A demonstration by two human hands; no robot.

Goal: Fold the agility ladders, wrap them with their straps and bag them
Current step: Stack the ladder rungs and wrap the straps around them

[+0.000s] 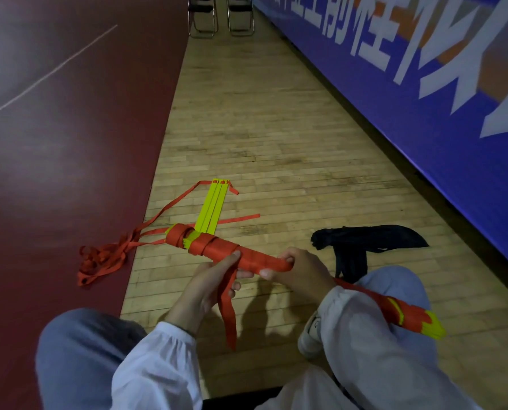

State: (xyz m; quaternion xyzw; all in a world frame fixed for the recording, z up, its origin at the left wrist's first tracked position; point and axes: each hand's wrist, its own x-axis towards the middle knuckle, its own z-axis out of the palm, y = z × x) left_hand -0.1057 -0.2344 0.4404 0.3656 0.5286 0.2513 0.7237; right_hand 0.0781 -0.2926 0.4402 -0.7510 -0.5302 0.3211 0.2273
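Ladder bundle (217,250): yellow rungs folded into a stack and wound with red strap, held at the centre of the frame, just above the wooden floor (276,128).
Left hand (208,282): closed on the loose strap end (227,309), thumb pressed on the bundle; the strap hangs down between the knees.
Right hand (297,270): wrapped around the bundle's nearer end, fingers curled over the red winding.
Loose rungs (213,205): several yellow rungs lie flat on the floor above the bundle, still unfolded.
Strap tangle (105,255): slack red webbing piled at centre left, on the dark red mat (54,143).
Second bundle (400,315): already wrapped, resting across the right knee at lower right.
Bag (365,244): black, limp on the floor right of centre.
Banner (424,69): blue with white characters, along the upper right.
Chairs (220,16): two folding chairs at the top edge.
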